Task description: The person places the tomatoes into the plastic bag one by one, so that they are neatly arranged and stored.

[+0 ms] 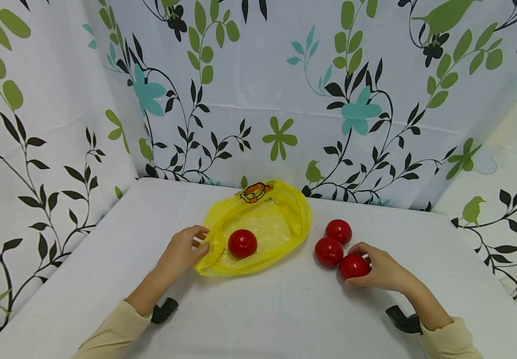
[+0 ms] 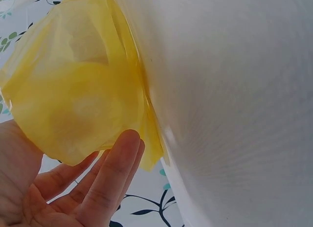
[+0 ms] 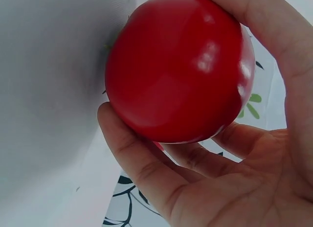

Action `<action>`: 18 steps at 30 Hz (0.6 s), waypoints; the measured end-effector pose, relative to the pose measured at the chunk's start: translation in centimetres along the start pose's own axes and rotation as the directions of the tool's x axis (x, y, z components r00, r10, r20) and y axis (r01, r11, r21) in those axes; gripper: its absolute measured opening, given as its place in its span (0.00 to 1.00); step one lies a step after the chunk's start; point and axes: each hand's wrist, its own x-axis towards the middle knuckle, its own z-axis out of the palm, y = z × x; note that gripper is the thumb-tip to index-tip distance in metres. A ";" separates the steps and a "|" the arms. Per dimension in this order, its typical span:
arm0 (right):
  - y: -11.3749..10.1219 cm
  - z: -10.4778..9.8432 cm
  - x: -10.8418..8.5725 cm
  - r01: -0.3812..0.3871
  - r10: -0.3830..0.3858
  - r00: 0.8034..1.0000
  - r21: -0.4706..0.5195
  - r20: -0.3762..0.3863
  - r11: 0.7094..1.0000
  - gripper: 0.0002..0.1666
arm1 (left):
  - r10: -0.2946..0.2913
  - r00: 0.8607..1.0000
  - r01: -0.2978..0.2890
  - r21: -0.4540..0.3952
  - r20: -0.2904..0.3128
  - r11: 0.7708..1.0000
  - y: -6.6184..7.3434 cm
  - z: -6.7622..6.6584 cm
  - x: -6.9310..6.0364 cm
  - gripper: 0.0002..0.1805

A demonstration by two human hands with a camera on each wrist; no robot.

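Note:
A yellow plastic bag (image 1: 280, 209) lies with its mouth spread, one red ball (image 1: 242, 244) resting in it. My left hand (image 1: 185, 249) grips the bag's left edge; in the left wrist view the fingers of this hand (image 2: 88, 188) lie along the yellow film (image 2: 73, 104), and the thumb's tip is hidden. On the right, my right hand (image 1: 381, 269) holds a red ball (image 1: 352, 267) between thumb and fingers. The right wrist view shows that glossy ball (image 3: 176, 70) within the curve of the hand (image 3: 234, 188).
Two more red balls, one nearer (image 1: 328, 251) and one farther back (image 1: 339, 231), stand right of the bag, beside the held ball. A white cloth (image 1: 258, 319) covers the table. A leaf-patterned curtain (image 1: 258, 89) hangs behind it and at both sides.

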 end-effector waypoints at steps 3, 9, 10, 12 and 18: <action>-0.3 0.0 0.0 0.015 -0.015 1.000 -0.004 -0.001 1.000 0.41 | -0.007 1.000 0.007 -0.003 -0.001 1.000 0.0 -0.1 0.0 0.18; -0.9 -0.4 -0.3 0.038 -0.038 0.999 -0.007 -0.024 0.999 0.39 | -0.001 1.000 0.001 -0.017 -0.012 1.000 -0.1 0.0 0.0 0.18; -1.0 -0.5 -0.4 0.041 -0.041 0.999 -0.003 -0.030 0.999 0.39 | 0.001 1.000 -0.001 -0.018 -0.012 1.000 -0.1 0.0 0.0 0.18; -1.2 -0.8 -0.6 0.043 -0.043 0.998 0.008 -0.041 0.999 0.39 | 0.002 1.000 -0.002 -0.017 -0.012 1.000 -0.2 0.1 0.1 0.18; -1.9 -1.2 -0.7 0.033 -0.031 0.998 0.032 -0.056 0.999 0.41 | -0.007 1.000 0.007 -0.016 -0.013 1.000 -0.3 0.0 0.1 0.17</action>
